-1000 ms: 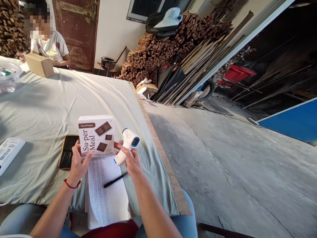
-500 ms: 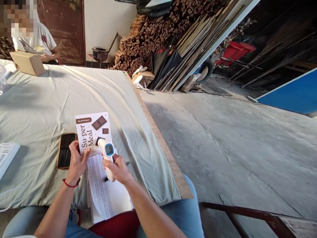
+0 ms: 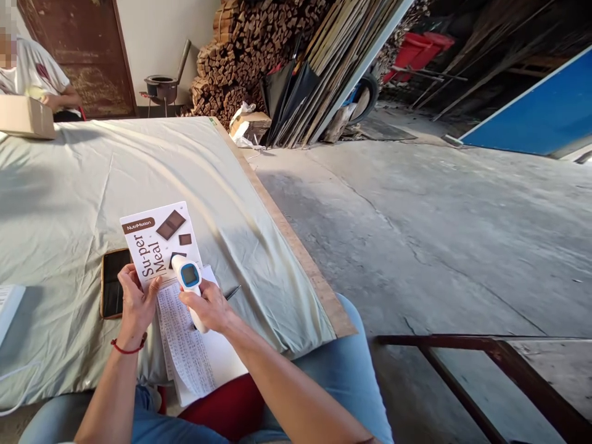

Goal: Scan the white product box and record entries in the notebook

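Observation:
My left hand [image 3: 139, 296] grips the lower left edge of a white printed box or card [image 3: 148, 246], labelled "Su-per Meal", which is held up above the table. Whether it has depth I cannot tell. In my right hand [image 3: 210, 305] is a white infrared thermometer [image 3: 189, 275] with a blue-rimmed screen, my fingers wrapped round its handle. Its head overlaps the lower right of the printed front. Below both hands lies a notebook [image 3: 185, 345] with handwritten pages, reaching over the table edge. A pen [image 3: 232, 292] shows beside my right hand. Left of my left hand rests a phone [image 3: 112, 293], partly covered.
A cloth-covered table [image 3: 185, 154] spans the front. Across it a person [image 3: 37, 71] sits behind a cardboard box [image 3: 28, 117]. A white device [image 3: 9, 308] lies at the left edge. Stacked firewood [image 3: 259, 55] and leaning boards [image 3: 324, 80] stand behind; a dark frame [image 3: 462, 345] is at lower right.
The view has turned a little to the right, so things sit farther left. Both hands keep their holds, with the thermometer still close to the printed front.

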`<state>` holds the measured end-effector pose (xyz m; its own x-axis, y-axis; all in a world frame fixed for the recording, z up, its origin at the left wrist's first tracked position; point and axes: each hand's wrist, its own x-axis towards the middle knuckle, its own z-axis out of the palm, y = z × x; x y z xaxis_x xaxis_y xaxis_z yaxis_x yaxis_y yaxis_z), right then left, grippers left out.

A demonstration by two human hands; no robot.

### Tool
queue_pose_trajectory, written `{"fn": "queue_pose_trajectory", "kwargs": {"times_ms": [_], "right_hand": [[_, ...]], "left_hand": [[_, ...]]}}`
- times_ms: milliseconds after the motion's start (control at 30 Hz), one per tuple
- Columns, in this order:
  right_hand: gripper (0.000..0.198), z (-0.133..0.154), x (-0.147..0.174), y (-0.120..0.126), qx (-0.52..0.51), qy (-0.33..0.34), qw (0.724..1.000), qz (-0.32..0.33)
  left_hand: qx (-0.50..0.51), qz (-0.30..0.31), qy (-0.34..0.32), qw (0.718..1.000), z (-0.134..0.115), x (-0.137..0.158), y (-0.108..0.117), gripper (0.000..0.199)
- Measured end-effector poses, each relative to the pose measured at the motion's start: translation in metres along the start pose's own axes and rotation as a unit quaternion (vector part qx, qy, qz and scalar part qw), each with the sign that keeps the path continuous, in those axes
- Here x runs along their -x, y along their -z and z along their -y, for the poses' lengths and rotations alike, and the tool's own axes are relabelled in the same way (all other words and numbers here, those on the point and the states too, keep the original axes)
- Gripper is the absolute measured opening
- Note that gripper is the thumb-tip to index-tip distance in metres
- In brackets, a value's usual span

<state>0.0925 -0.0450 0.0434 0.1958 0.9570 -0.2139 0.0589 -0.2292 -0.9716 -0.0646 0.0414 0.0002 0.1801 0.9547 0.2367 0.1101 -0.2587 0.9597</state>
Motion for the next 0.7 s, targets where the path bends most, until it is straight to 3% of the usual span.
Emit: {"fn": "queue_pose_trajectory", "kwargs": {"times_ms": [267,433,700], "right_hand": [[0.019,0.001,0.000,-0.002,-0.008,-0.007,1.000,-0.002],[0.023,0.008,0.007,-0.001,-0.068,-0.033,0.997,0.000],[0.029,0.035,0.033,0.027,-0.083,0.098,0.989,-0.073]], "left_hand": [[-0.009,-0.003,-0.006,1.000,-0.001,-0.001,-0.001,0.063],[-0.018,-0.003,-0.022,1.000,-0.001,-0.002,-0.001,0.064],[-0.075,0.047,-0.038,0.995,0.001,-0.005,0.008,0.068]]}}
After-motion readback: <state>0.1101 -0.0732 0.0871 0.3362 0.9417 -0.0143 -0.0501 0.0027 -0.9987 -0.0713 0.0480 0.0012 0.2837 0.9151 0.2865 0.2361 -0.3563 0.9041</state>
